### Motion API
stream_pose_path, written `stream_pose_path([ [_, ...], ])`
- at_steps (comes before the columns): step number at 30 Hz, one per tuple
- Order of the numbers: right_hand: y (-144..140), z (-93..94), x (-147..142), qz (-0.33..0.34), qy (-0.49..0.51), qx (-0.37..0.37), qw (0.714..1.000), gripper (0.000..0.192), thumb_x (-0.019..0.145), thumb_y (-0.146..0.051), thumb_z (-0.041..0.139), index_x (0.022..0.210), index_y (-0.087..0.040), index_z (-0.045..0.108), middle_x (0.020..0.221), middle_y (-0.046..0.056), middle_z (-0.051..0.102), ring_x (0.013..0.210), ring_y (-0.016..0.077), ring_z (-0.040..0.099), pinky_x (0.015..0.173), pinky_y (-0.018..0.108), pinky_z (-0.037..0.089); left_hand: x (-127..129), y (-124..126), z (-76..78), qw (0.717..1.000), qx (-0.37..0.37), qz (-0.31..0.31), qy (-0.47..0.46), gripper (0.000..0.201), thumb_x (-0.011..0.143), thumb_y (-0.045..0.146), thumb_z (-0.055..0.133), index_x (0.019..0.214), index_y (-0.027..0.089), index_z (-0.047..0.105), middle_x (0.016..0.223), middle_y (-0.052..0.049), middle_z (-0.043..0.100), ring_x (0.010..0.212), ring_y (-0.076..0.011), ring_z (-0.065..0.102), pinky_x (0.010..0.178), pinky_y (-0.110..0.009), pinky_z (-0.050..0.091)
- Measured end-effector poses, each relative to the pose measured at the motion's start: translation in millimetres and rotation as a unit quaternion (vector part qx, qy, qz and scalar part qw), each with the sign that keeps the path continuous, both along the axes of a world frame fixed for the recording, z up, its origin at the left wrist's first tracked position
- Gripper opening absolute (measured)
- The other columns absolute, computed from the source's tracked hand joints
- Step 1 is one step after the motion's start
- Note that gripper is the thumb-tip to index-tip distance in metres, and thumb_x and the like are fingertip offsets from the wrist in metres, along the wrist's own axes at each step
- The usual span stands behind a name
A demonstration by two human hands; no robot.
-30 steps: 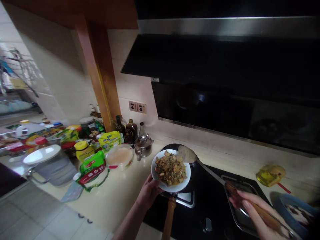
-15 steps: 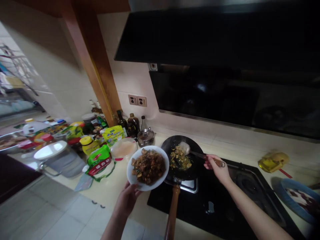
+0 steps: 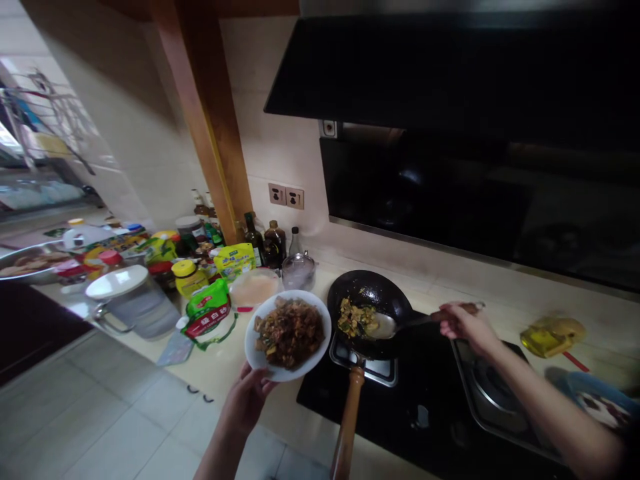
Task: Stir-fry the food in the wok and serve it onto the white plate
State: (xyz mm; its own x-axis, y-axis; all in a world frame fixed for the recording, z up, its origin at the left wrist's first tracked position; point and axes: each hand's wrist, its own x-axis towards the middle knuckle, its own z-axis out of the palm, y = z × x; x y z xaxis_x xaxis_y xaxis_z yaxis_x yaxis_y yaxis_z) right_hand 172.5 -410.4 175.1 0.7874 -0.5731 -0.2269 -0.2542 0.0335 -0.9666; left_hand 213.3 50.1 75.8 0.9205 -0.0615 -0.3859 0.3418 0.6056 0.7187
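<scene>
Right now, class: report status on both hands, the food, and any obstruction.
Left hand holds plate of food. Right hand grips spatula in wok. Some food remains in wok. Nothing between them.

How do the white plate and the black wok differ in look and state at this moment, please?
The white plate is shallow and pale, while the black wok is deep and dark. The plate is heaped with browned food; the wok holds only a small remnant. The left hand holds the plate up beside the stove, whereas the wok sits on the burner, with the right hand dipping a ladle into it. Both hold the same kind of dish.
</scene>
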Motion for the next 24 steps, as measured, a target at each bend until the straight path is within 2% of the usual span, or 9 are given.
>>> stream_pose_path([
  [3,27,-57.7,-14,-0.044,-0.072,0.136,0.987,0.033,0.061,-0.034,0.072,0.085,-0.013,0.063,0.059,0.007,0.070,0.053,0.0217,0.068,0.049,0.030,0.057,-1,-2,0.1,1.000,-0.002,0.000,0.003,0.058,0.054,0.005,0.070,0.109,0.021,0.059,0.075,0.002,0.071,0.059,-0.0145,0.065,0.055,-0.023,0.056],
  [5,50,-89.7,-18,-0.067,-0.103,0.184,0.975,0.036,0.062,-0.035,0.073,0.089,-0.014,0.062,0.062,0.006,0.072,0.059,0.0222,0.070,0.054,0.031,0.059,-1,-3,1.1,1.000,-0.001,-0.007,0.008,0.060,0.055,0.005,0.071,0.111,0.021,0.058,0.077,0.001,0.071,0.063,-0.0159,0.067,0.058,-0.025,0.057],
  [7,71,-110.4,-16,-0.099,-0.134,0.214,0.963,0.038,0.063,-0.036,0.074,0.091,-0.015,0.061,0.063,0.005,0.072,0.061,0.0208,0.071,0.057,0.029,0.059,-2,-5,2.4,1.000,0.003,-0.014,0.009,0.060,0.056,0.006,0.071,0.113,0.021,0.057,0.080,0.000,0.071,0.066,-0.0170,0.067,0.061,-0.027,0.057],
  [10,94,-120.9,-8,-0.135,-0.177,0.260,0.940,0.039,0.063,-0.035,0.074,0.093,-0.016,0.059,0.063,0.004,0.073,0.064,0.0173,0.071,0.061,0.023,0.058,-3,-11,4.7,1.000,0.014,-0.025,0.006,0.060,0.058,0.006,0.070,0.114,0.021,0.057,0.082,-0.001,0.072,0.068,-0.0179,0.068,0.063,-0.028,0.057],
  [13,96,-114.3,-6,-0.122,-0.194,0.263,0.937,0.041,0.064,-0.035,0.074,0.096,-0.016,0.058,0.065,0.004,0.073,0.065,0.0165,0.071,0.063,0.022,0.058,-1,-21,7.7,0.999,0.016,-0.042,0.001,0.057,0.060,0.006,0.069,0.113,0.021,0.056,0.084,-0.001,0.072,0.068,-0.0171,0.068,0.063,-0.027,0.056],
  [17,67,-90.9,-25,-0.122,-0.188,0.189,0.956,0.044,0.063,-0.037,0.075,0.096,-0.013,0.060,0.063,0.006,0.072,0.061,0.0194,0.070,0.057,0.025,0.059,7,-43,11.8,0.998,0.009,-0.059,-0.003,0.052,0.059,0.007,0.070,0.108,0.018,0.056,0.081,-0.002,0.072,0.066,-0.0169,0.068,0.061,-0.028,0.057],
  [20,38,-62.5,-45,-0.128,-0.173,0.148,0.965,0.043,0.062,-0.037,0.074,0.094,-0.012,0.061,0.060,0.007,0.071,0.056,0.0210,0.069,0.051,0.027,0.058,17,-65,13.8,0.998,-0.008,-0.067,-0.014,0.048,0.058,0.006,0.069,0.103,0.017,0.055,0.077,-0.001,0.071,0.062,-0.0162,0.067,0.058,-0.028,0.058],
  [24,8,-8.4,-64,-0.119,-0.157,0.107,0.975,0.029,0.065,-0.032,0.069,0.088,-0.016,0.063,0.059,0.007,0.070,0.051,0.0197,0.067,0.045,0.025,0.056,32,-100,15.8,0.996,-0.021,-0.084,-0.016,0.044,0.057,0.005,0.065,0.097,0.017,0.053,0.072,-0.001,0.070,0.059,-0.0163,0.067,0.056,-0.028,0.058],
])
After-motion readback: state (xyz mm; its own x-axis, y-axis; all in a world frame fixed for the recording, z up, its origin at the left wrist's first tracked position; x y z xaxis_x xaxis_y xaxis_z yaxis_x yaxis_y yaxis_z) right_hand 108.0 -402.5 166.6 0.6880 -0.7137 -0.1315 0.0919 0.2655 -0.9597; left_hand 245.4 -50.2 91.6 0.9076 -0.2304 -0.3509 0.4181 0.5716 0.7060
